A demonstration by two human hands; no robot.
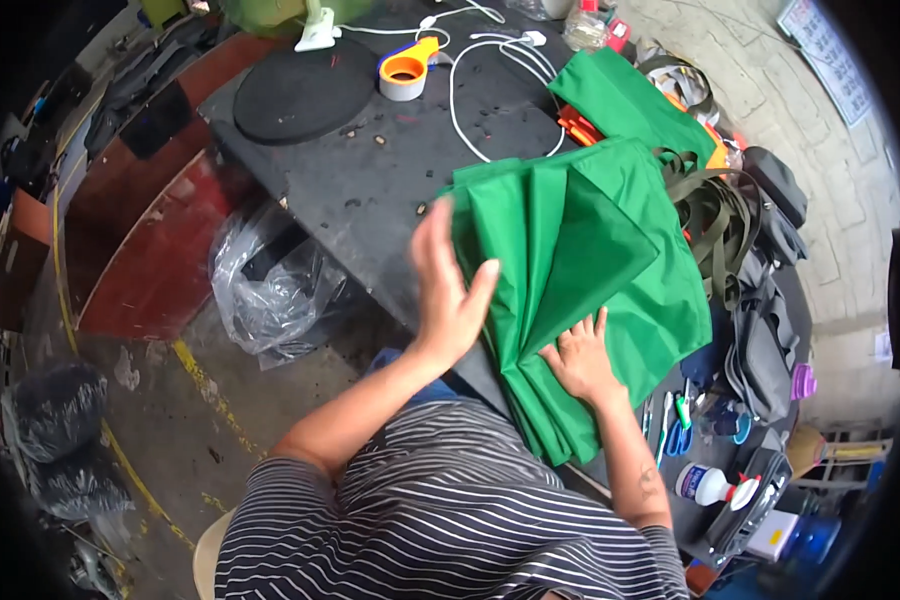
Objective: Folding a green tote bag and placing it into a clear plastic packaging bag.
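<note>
1. Nearest the camera, we locate the striped shirt (460, 500), below the green fabric (650, 290), our landmark.
2. We note the green fabric lying folded in layers on the tabletop (360, 180), a darker triangular flap uppermost.
3. We observe the left hand (448, 300) at the fabric's left edge: fingers extended, thumb held apart. Its fingertips are blurred; we cannot tell whether they touch.
4. We observe the right hand (582, 362) resting on the fabric's lower part, fingers spread, beside the flap.
5. Beyond the fabric, to the upper left, we identify an orange tape dispenser (418, 62) and a round black pad (305, 95).
6. Right of the fabric, we identify olive straps (712, 235); to its lower right, blue-handled scissors (679, 440) and a white bottle (710, 486).
</note>
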